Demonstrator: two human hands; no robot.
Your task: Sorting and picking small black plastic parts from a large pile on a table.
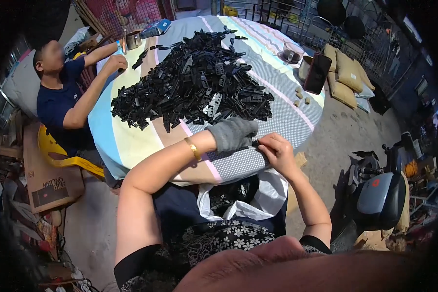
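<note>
My left hand (pixel 232 135) wears a grey knitted glove and is closed at the near edge of a heap of small black plastic pieces (pixel 194 80). Just right of it, my bare right hand (pixel 278 151) pinches with thumb and fingertips. A small black plastic piece (pixel 256 143) shows between the two hands, mostly covered by the fingers. Both hands are over the near right part of the cloth-covered round table (pixel 289 124). Below them, an open white sack (pixel 269 194) in my lap has black pieces (pixel 233 197) inside.
At the left, another person (pixel 65 92) rests both arms on the table. A phone (pixel 319 73) stands upright by a glass mug (pixel 292 52), near several small tan lumps (pixel 299 97). A metal cup (pixel 133 41) stands at the far left. A scooter (pixel 374 194) is on the right.
</note>
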